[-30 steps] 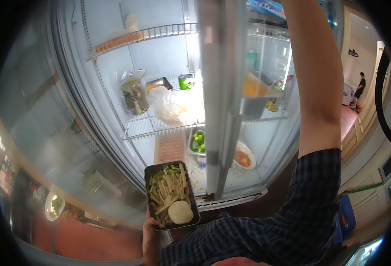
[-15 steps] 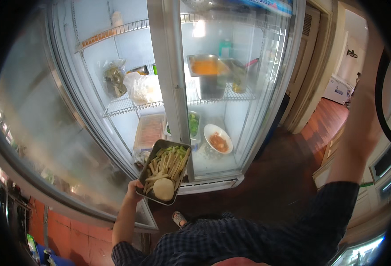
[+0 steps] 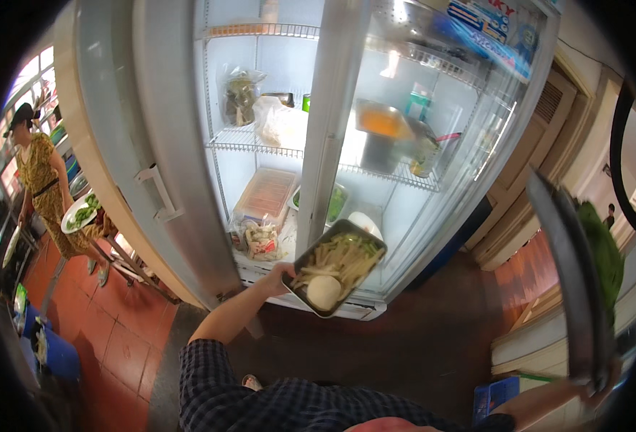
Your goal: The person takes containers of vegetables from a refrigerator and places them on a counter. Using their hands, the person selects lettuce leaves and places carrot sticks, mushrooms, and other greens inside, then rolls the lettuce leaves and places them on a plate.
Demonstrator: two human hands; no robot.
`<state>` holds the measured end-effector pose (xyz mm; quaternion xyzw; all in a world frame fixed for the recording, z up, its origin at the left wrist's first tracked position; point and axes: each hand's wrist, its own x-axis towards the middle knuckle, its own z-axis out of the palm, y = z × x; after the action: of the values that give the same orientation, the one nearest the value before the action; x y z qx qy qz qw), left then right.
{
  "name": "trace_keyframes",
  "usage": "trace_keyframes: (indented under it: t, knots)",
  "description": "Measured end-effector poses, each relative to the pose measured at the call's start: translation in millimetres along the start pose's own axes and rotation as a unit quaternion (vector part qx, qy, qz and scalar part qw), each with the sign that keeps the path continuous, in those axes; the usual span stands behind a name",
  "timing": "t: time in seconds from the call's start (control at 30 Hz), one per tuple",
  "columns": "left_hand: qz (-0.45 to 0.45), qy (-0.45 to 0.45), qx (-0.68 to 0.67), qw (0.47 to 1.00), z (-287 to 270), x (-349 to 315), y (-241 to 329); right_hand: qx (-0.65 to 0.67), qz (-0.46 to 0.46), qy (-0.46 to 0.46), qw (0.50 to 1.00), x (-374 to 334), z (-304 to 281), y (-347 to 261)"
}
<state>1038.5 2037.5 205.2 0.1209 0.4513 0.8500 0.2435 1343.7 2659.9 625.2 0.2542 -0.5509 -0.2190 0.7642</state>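
My left hand [image 3: 282,279] grips the near left corner of a metal tray [image 3: 298,297], held tilted before the refrigerator [image 3: 325,144]. Pale cut vegetable sticks [image 3: 339,258], greener pieces and a round pale lump [image 3: 324,293] lie in it. At the far right, my right hand [image 3: 600,383] is closed on the lower end of a dark tray [image 3: 574,281], smeared by motion. Green leaves [image 3: 600,248] show along that tray's side. The hinged refrigerator door [image 3: 163,129] stands open on the left.
Shelves hold bagged food [image 3: 242,97], a white plastic bag [image 3: 278,124], a container of orange food [image 3: 381,124] and a lidded box [image 3: 266,193]. A co-worker [image 3: 44,169] with a plate of greens [image 3: 82,214] stands left. Blue crates [image 3: 494,396] sit low right.
My right arm has come down from its raised position, and the dark tray with leaves is now in view. The left-hand tray appears farther right. The view has shifted, showing a co-worker at left.
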Motion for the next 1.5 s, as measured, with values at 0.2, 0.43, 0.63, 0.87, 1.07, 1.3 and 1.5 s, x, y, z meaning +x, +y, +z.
trace_keyframes:
  t: [0.2, 0.43, 0.63, 0.87, 1.07, 1.3, 1.5]
  knots:
    - [-0.063, -0.012, -0.264, 0.962, 44.8, -54.0, -57.3, 0.049, 0.079, -0.011, 0.996, -18.9, 16.7, -121.9]
    - [0.089, 0.182, -0.304, 0.931, 60.6, -223.2, -98.6, 0.222, 0.194, 0.009, 0.956, -9.5, 109.1, -295.2]
    - [0.209, 0.459, -0.22, 0.835, 81.5, -401.7, -74.2, 0.402, 0.253, 0.08, 0.876, 37.9, 155.5, -450.4]
    - [0.334, 0.609, -0.204, 0.69, 93.2, -540.5, -120.4, 0.576, 0.277, 0.14, 0.756, 102.6, 177.9, -620.0]
    - [0.355, 0.698, -0.202, 0.587, 57.6, -608.2, -227.0, 0.683, 0.291, 0.194, 0.641, 165.3, 169.7, -758.0]
    - [0.471, 0.685, -0.235, 0.504, 9.1, -626.6, -237.5, 0.751, 0.277, 0.238, 0.55, 258.8, 177.0, -891.4]
    - [0.514, 0.679, -0.24, 0.466, -64.8, -678.4, -121.0, 0.744, 0.227, 0.307, 0.547, 383.1, 202.7, -987.6]
